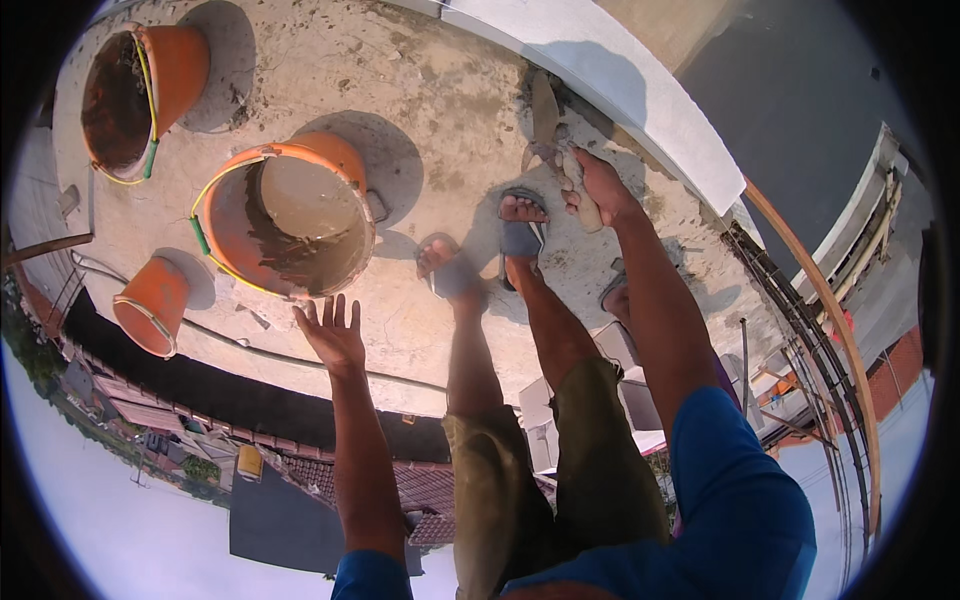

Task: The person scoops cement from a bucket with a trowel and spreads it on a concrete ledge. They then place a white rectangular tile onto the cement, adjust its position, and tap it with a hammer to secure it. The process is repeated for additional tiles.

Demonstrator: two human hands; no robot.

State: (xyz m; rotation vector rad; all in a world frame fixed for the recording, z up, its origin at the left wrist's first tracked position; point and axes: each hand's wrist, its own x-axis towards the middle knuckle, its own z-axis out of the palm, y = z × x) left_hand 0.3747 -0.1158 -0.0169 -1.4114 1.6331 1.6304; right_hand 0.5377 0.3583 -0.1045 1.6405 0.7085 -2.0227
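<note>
My left hand (pixel 334 341) is open, palm up with the fingers spread, at the near rim of a large orange bucket (pixel 345 155). Whether the fingertips touch the rim I cannot tell. The bucket has a yellow handle with a green grip, and wet grey mortar (pixel 310 255) coats its inside. My right hand (pixel 603 190) is closed round the mortar-caked handle of a trowel (pixel 545 108). The trowel's blade points away from me, close to the foot of a low white wall (pixel 640 85).
Another orange bucket (pixel 182 68) with dark contents stands at the far left, and a smaller orange bucket (pixel 150 305) nearer. My sandalled feet stand on the rough concrete slab. Another person's foot (pixel 618 300), pale blocks (pixel 620 345) and steel bars (pixel 785 285) lie to the right. A hose (pixel 270 350) runs along the slab edge.
</note>
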